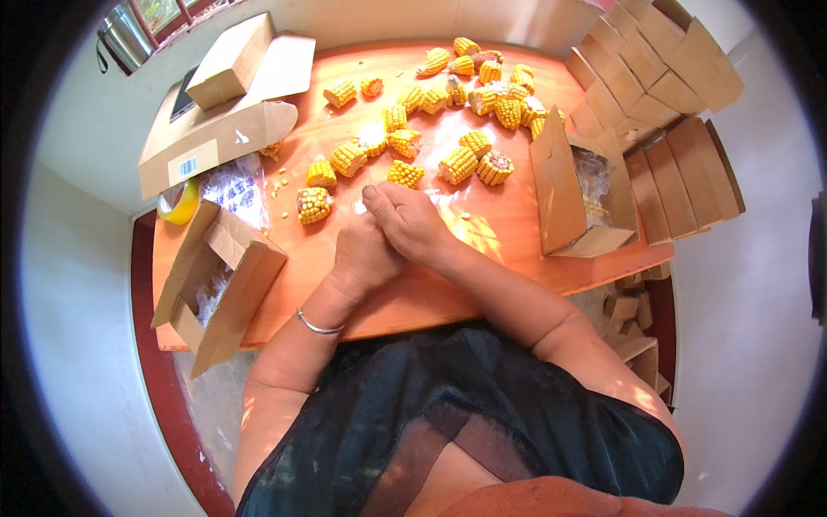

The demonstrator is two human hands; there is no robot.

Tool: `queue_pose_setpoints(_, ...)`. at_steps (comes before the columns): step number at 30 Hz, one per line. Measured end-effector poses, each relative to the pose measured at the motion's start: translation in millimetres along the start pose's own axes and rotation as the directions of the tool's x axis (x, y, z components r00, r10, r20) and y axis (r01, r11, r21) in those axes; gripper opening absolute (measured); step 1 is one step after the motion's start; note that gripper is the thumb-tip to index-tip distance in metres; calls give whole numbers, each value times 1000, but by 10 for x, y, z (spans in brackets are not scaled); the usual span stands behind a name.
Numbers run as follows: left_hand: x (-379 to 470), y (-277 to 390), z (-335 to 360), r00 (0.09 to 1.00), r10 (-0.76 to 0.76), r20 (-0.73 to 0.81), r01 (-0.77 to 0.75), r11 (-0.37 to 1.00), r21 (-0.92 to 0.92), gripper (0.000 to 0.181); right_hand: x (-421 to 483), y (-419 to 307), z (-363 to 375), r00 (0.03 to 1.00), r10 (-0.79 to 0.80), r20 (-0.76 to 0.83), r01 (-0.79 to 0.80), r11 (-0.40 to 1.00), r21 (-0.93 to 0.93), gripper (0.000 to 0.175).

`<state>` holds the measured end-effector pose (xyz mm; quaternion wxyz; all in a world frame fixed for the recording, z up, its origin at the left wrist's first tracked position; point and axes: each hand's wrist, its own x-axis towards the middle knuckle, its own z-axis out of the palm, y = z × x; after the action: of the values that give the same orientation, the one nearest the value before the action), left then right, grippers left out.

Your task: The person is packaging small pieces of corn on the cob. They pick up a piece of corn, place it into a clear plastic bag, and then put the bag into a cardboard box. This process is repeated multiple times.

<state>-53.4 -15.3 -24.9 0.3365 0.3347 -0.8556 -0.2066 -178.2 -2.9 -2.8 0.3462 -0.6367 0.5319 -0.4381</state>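
My left hand (pixel 363 254) and my right hand (pixel 418 223) are clasped over the table's near half, the right lying over the left with its thumb on top. Both look closed, and no object shows between them; the inside of the clasp is hidden. Just beyond the fingers lies a yellow corn cob piece (pixel 406 174). To the left sits another cob piece (pixel 314 205) with pale and dark kernels. On the right a cob piece (pixel 459 165) rests beside one with its cut end showing (pixel 495 168). Several more cob pieces (pixel 434 100) spread towards the back.
An open cardboard box (pixel 249 284) with clear plastic inside overhangs the orange table's (pixel 413 304) front left edge. Another open box (pixel 557 194) stands at right, near stacked cartons (pixel 636 64). Yellow tape roll (pixel 179 201), printed plastic bags (pixel 236 190) and flattened cardboard (pixel 226 145) lie left.
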Motion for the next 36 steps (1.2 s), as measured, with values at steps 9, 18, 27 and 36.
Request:
queue_pose_setpoints(9, -18, 69, -11, 990, 133, -53, -133, 991, 2, 19, -74, 137, 58, 997, 61, 55, -79, 900, 429, 45)
queue_pose_setpoints(18, -17, 75, -15, 979, 183, -86, -186, 982, -21, 23, -84, 74, 40, 983, 155, 103, -186, 845, 501, 46)
queue_pose_setpoints(27, -15, -44, 103, 990, 105, -90, -108, 994, -22, 20, 11, 243, 8, 961, 261, 91, -274, 851, 449, 48)
queue_pose_setpoints(36, -28, -40, 111, 962, 205, -180, -206, 978, 15, 17, -16, 204, 55, 980, 177, 86, -196, 843, 502, 48)
